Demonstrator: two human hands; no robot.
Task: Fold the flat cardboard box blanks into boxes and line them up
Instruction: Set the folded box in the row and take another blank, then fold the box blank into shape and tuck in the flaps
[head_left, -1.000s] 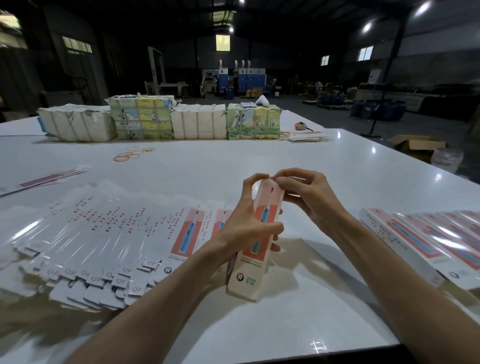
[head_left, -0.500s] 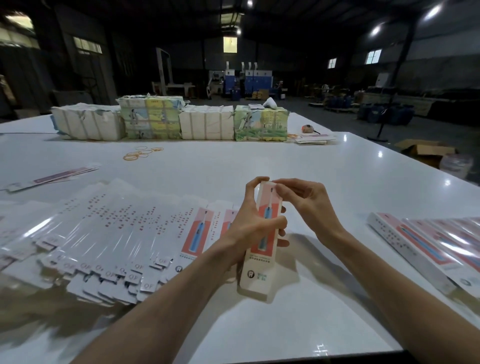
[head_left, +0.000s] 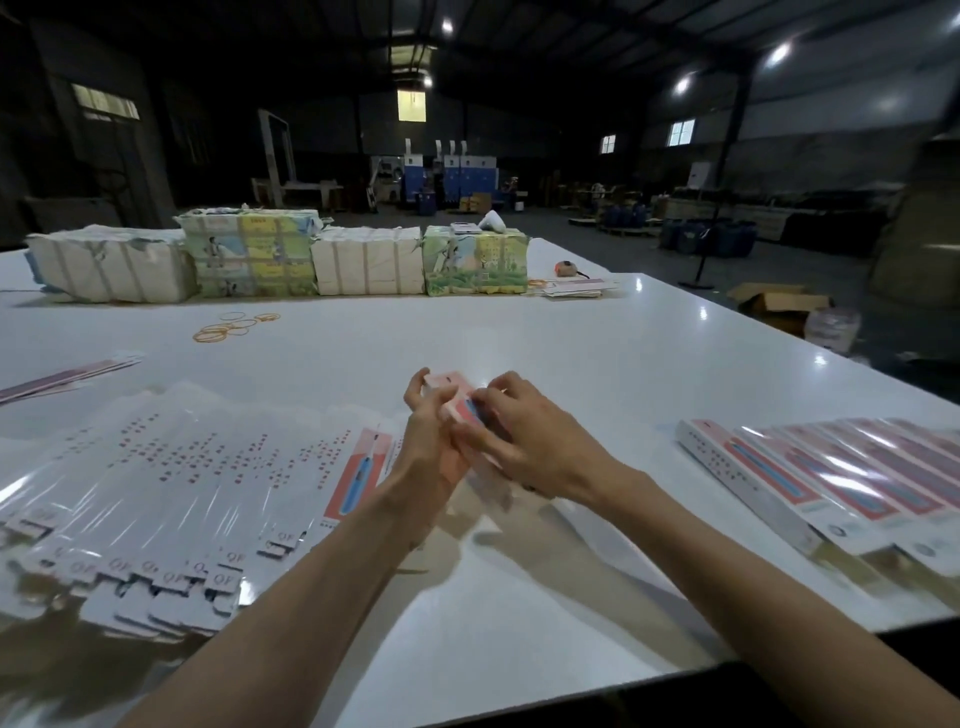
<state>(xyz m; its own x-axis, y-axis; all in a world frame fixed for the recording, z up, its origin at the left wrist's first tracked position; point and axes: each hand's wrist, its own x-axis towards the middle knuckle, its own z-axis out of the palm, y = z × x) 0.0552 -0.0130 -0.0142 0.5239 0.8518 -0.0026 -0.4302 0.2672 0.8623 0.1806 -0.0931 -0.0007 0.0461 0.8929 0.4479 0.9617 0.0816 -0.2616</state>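
Both hands clasped one box (head_left: 452, 397): left hand (head_left: 428, 452) curled round its left edge, right hand (head_left: 535, 447) curled over the printed face. Blur hid the flaps. Box held above the table (head_left: 467, 332), centre, its long axis running roughly away from the person, far end raised. Row of folded boxes (head_left: 810, 478) lay well to the right, nearer the right hand; flat blanks (head_left: 208, 467) to the left. Forearms converged, wrists low.
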